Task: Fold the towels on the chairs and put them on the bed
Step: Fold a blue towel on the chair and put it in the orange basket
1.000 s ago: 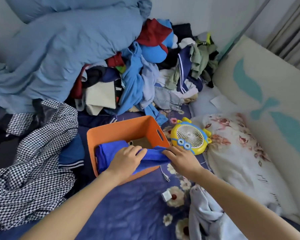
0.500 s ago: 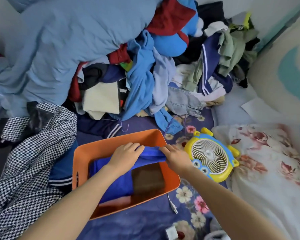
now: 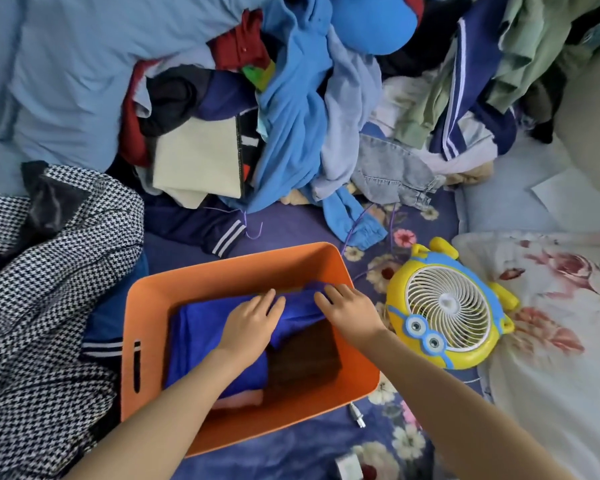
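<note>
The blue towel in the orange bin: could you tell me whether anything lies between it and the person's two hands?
Nothing visible does. The left hand lies flat on the blue towel, and the right hand presses its far edge inside the orange bin. A brown cloth lies beside them, not between.

Matt smooth plastic orange bin (image 3: 160, 299), soft cloth blue towel (image 3: 201, 327), glossy plastic fan (image 3: 447, 306)

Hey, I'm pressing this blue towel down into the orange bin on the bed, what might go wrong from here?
1. The blue towel looks bunched under your left hand and right hand, so the fold may come undone.
2. It half covers the dark brown folded item, and a pink one beneath; pushing may rumple them.
3. The orange bin sits on soft bedding beside the yellow fan; pressing could tip it or nudge the fan.
</note>
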